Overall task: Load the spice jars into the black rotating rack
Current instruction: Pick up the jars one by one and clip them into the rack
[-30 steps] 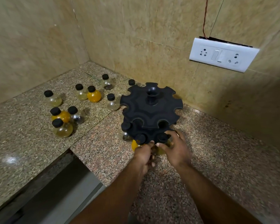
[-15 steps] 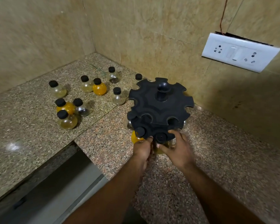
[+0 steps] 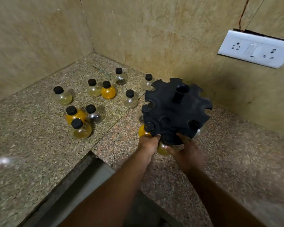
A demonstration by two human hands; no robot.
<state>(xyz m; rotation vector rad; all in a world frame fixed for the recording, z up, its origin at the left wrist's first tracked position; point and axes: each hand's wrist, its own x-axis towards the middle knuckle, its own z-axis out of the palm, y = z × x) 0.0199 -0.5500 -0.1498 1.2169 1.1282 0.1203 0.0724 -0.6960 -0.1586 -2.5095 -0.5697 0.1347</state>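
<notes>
Granite counter (image 3: pixel 39 145), loose jars (image 3: pixel 129 100) left of black rack (image 3: pixel 175 112), both hands (image 3: pixel 147 145) (image 3: pixel 185 152) tight around its nearest yellow jar (image 3: pixel 162 149).

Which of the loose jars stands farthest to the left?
The pale yellowish jar standing alone; the other loose jars sit further right, nearer the rack.

The rack (image 3: pixel 175 112) stands close to the far wall (image 3: pixel 170 46), leaving only a narrow slot behind it. The left hand (image 3: pixel 147 145) and right hand (image 3: pixel 185 153) crowd its near rim. A clear jar (image 3: pixel 130 99) stands just left of it, and another jar (image 3: pixel 148 83) sits by the wall. Farther left, a far cluster (image 3: pixel 108 93) and a near cluster (image 3: pixel 81 131) of jars stand on the desk (image 3: pixel 236 153). A bare lane runs between the near cluster and the rack. Right of the rack the desk lies open. A dark gap (image 3: pixel 88 185) cuts into the desk's near edge.
</notes>
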